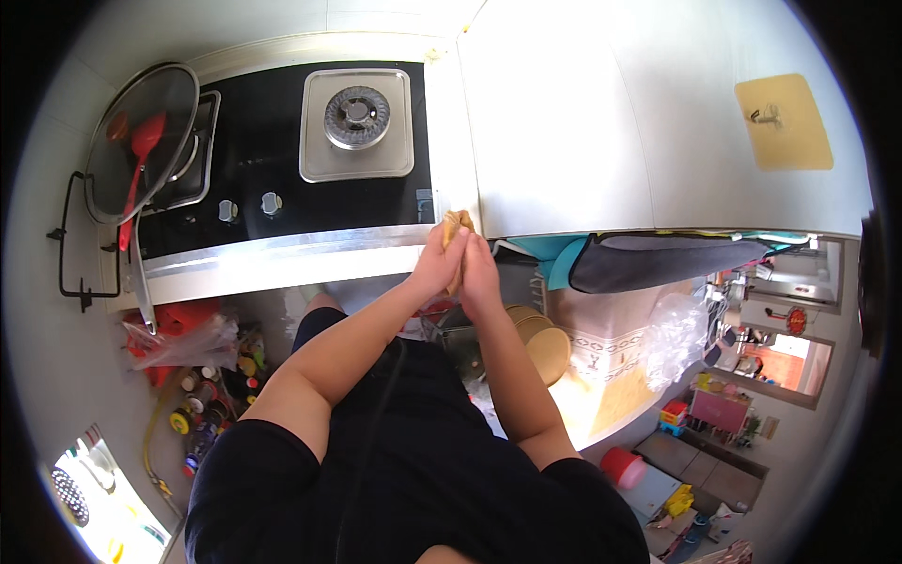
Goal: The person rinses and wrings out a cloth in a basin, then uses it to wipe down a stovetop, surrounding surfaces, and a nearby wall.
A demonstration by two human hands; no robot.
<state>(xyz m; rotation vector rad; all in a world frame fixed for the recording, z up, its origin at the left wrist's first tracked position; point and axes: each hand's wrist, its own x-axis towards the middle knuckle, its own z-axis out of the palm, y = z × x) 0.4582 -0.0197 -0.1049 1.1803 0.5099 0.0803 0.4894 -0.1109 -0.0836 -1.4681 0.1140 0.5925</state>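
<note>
My left hand [440, 257] and my right hand [480, 271] are pressed together around a crumpled yellow-brown cloth [452, 224]. Its folds stick out above the thumbs and a strip shows between the palms. Both hands are at the front right corner of the black gas cooktop [282, 141], beside the white wall. Left of them, the cooktop has a round burner [357, 118] on a square metal tray and two knobs [271, 204]. Most of the cloth is hidden by the fingers.
At the far left a glass pan lid [113, 162], a red ladle [146, 137] and a black wire rack [61, 261] stand by the wall. Bottles [204, 395] are on the floor below. To the right are round yellow-brown lids [548, 352], a patterned table cover [599, 345] and hanging grey-teal fabric [655, 264].
</note>
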